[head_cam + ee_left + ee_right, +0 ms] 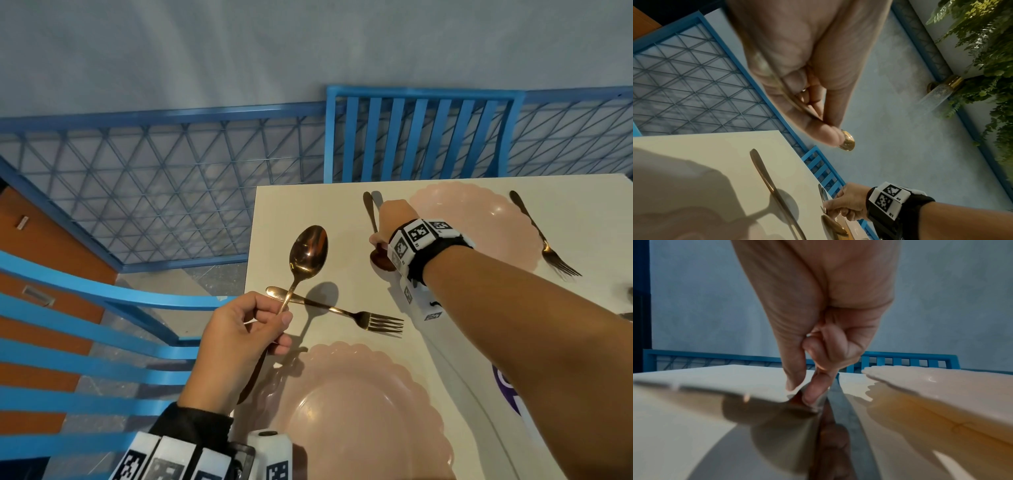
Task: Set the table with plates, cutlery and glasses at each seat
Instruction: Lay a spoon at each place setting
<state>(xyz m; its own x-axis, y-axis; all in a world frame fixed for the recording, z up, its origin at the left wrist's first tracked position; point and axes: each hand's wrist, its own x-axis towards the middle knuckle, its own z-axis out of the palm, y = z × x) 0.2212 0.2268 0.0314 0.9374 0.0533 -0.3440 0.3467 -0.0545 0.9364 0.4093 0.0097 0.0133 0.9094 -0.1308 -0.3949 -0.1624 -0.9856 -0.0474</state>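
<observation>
My left hand [281, 325] pinches the handle of a gold spoon [308, 251] and holds it bowl up above the cream table [274, 212]; its bowl shows edge-on [847, 141]. Under it a gold fork [342, 311] lies across the table just beyond the near pink plate [359, 411]. My right hand [375, 240] pinches a second spoon [369, 205] that lies left of the far pink plate [479, 222], with thumb and forefinger [813, 392] down at the table. A grey knife [377, 198] lies beside that spoon. Another fork [544, 240] lies right of the far plate.
A blue slatted chair [421, 137] stands at the far side and another blue chair [102, 342] at the left. A blue mesh railing [154, 192] runs behind. The table's left edge [250, 274] is close to my left hand.
</observation>
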